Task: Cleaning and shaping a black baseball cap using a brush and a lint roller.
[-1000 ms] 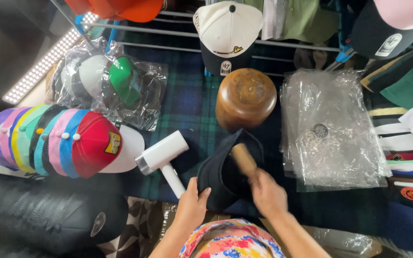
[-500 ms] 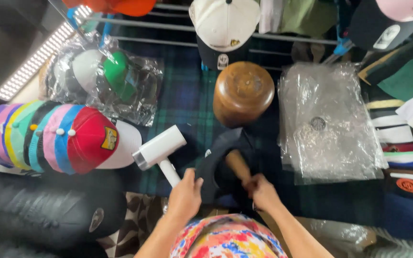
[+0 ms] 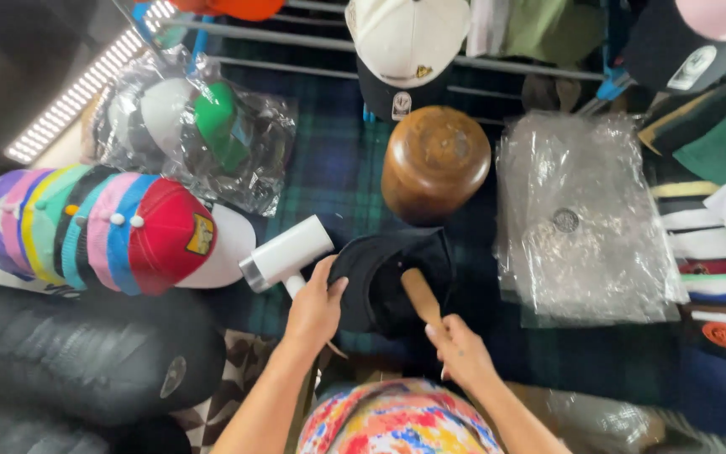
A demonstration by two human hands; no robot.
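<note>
A black cap lies on the dark plaid cloth just below a round wooden hat block. My left hand grips the cap's left edge. My right hand is closed around a wooden handle whose far end reaches into the cap. A white lint roller lies right beside my left hand, its handle passing under the hand.
A row of stacked coloured caps sits at the left, bagged caps behind them. A clear plastic bag lies at the right. More caps hang on a metal rack at the back. A colourful cap is nearest me.
Both hands shifted slightly with the black cap; the wooden handle stays in my right hand, reaching into the cap. The view has moved closer.
</note>
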